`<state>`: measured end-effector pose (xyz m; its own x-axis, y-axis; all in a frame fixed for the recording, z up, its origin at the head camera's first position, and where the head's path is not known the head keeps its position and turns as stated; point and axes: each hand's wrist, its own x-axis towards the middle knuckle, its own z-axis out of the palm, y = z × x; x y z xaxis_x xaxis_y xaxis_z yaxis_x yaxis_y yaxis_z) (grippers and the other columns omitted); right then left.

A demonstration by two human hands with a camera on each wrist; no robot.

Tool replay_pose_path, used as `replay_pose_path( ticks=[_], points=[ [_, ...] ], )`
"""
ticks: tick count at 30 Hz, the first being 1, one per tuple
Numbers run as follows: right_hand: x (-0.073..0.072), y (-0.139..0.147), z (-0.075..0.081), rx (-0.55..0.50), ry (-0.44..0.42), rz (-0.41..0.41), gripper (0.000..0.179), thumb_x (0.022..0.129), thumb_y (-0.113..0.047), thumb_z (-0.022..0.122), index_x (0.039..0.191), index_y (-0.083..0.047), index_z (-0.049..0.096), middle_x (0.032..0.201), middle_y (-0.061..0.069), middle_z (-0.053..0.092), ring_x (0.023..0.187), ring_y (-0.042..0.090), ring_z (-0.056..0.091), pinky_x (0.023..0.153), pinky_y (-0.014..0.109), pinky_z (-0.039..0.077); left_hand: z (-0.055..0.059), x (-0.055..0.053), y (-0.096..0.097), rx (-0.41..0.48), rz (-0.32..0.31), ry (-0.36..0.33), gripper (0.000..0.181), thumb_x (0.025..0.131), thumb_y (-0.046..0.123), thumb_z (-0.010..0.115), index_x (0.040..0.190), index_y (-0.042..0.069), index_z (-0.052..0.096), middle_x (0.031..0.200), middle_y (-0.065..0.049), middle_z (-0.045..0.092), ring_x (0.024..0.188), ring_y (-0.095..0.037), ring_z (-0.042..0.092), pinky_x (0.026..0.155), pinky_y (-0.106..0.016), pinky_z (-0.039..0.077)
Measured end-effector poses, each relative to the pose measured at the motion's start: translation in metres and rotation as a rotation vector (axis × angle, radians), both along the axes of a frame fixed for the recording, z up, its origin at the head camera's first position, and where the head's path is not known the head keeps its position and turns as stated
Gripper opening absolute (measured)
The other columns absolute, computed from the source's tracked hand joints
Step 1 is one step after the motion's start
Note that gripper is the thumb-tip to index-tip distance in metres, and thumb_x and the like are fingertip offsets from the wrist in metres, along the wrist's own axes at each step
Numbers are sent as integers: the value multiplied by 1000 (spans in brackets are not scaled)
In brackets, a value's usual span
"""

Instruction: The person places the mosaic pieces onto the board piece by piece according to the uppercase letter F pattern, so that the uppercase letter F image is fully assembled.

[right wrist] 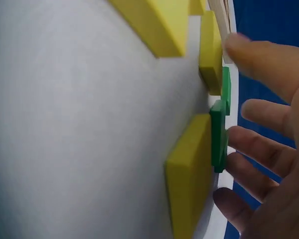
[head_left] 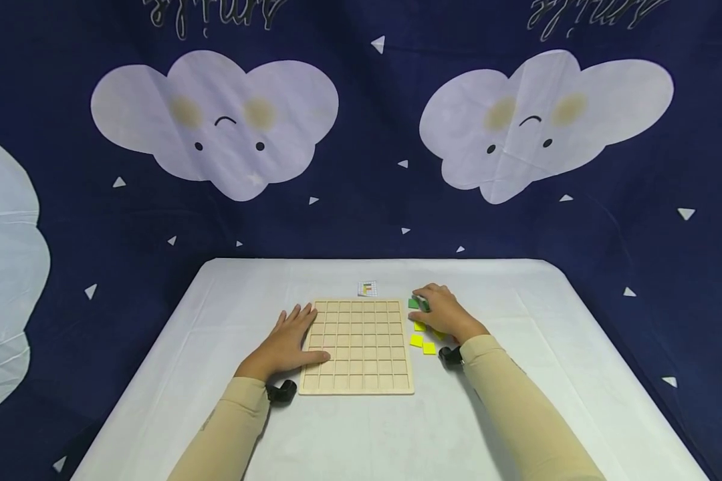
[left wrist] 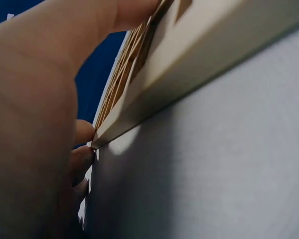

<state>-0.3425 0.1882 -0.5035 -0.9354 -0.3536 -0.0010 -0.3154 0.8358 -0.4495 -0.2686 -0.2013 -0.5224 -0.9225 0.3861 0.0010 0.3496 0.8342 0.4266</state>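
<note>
A square wooden board (head_left: 361, 347) with a raised grid lies flat on the table. My left hand (head_left: 281, 347) rests along its left side, fingers stretched out and thumb over the grid; the left wrist view shows that thumb and the board's pale edge (left wrist: 154, 89). To the right of the board, my right hand (head_left: 448, 315) hovers over green tiles (head_left: 413, 303) and several yellow tiles (head_left: 416, 341). Its fingers are spread and loosely bent in the right wrist view, close to a green tile (right wrist: 218, 134) and a yellow tile (right wrist: 187, 174), with nothing gripped.
A small printed card (head_left: 367, 288) with a coloured pattern lies just beyond the board. The white table (head_left: 361, 441) ends at a dark blue curtain (head_left: 373, 220) printed with clouds. Each wrist carries a small black camera (head_left: 281, 392).
</note>
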Motion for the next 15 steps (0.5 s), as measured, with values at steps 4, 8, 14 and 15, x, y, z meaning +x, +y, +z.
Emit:
replay_pose_path(
  ticks=[4,8,14,15],
  points=[
    [0,-1,-1,12,34,10,53,98,-29,78,144,-5,64,140,16,57,127,37,49,110,57,39,2,2,1,8,-3,14,117,84,73,71,165,0,30,172,-17,21,158,-38,11,126,-54,1],
    [-1,-2,-2,-27,48,8,41,98,-19,77,137,-6,69,130,11,61,124,33,54,111,54,40,2,2,1,2,2,21,116,84,74,71,165,1,30,172,-16,21,158,-36,11,127,-53,2],
    [-4,-4,-3,-69,77,19,24,98,-12,78,121,-6,77,119,6,65,116,30,61,106,51,48,-3,1,1,-18,10,36,117,84,76,68,165,2,30,172,-15,20,159,-35,11,127,-52,3],
    [-4,-5,-4,-73,82,22,22,97,-12,78,119,-6,78,119,6,66,117,30,62,106,51,49,-3,1,1,-18,11,37,117,84,76,68,165,2,30,172,-15,20,159,-35,11,127,-52,3]
  ],
)
